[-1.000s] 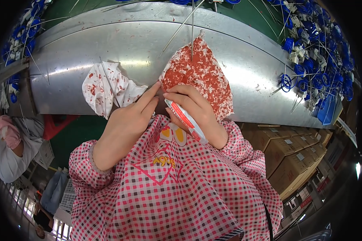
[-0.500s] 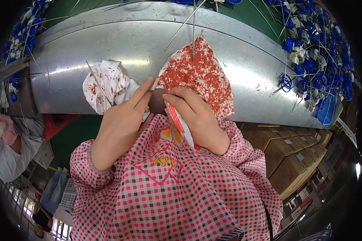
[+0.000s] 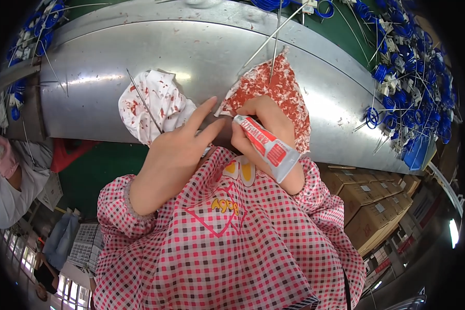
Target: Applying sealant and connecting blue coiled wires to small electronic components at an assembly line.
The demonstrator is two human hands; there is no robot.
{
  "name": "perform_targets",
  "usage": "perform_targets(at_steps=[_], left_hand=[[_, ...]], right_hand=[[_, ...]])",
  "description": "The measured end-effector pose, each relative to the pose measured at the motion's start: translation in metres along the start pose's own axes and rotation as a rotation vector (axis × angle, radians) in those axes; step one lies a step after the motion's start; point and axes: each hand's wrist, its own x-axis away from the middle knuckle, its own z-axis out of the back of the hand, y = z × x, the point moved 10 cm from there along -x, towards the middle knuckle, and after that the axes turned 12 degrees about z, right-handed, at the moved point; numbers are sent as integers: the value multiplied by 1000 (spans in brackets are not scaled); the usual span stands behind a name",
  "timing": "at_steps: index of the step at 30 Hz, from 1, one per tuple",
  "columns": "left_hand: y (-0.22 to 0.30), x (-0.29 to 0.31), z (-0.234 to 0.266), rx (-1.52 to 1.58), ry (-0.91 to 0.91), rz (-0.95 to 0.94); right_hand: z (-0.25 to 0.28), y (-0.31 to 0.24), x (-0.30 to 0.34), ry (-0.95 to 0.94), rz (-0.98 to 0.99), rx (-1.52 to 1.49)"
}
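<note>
My right hand (image 3: 271, 129) is closed around a white-and-red squeeze tube (image 3: 271, 150). The tube's printed side faces up, and its flat end slants toward my right sleeve. My left hand (image 3: 175, 157) lies to the left, index and middle fingers stretched toward the tube's narrow end. A thin metal rod (image 3: 144, 101) runs in under that hand and seems held there; the thumb and lower fingers are hidden. Behind it, a crumpled white cloth (image 3: 157, 98) with red stains sits on the metal bench. Beyond my right hand lies a red cloth (image 3: 289, 93) flecked with white.
The curved metal bench (image 3: 98, 57) spans the front. Blue coils with rods (image 3: 398, 98) pile up at the right, more coils (image 3: 39, 41) at the far left. Metal rods (image 3: 276, 31) reach over the red cloth. Cardboard boxes (image 3: 367, 199) stand low right; another person's sleeve (image 3: 8, 194) shows at left.
The squeeze tube has turned in my right hand, from edge-on to printed side up, its flat end swinging right. Both hands and the cloths appear shifted slightly right as the view moved.
</note>
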Motion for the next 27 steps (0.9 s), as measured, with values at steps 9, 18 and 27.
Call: perform_targets(at_steps=[9, 18, 27], left_hand=[[-7, 0, -10, -176, 179, -34], [-7, 1, -13, -192, 281, -36], [-8, 1, -15, -205, 309, -67]], right_hand=[[-5, -2, 2, 24, -18, 107], [-12, -7, 6, 17, -62, 186], [-11, -7, 16, 11, -69, 246]])
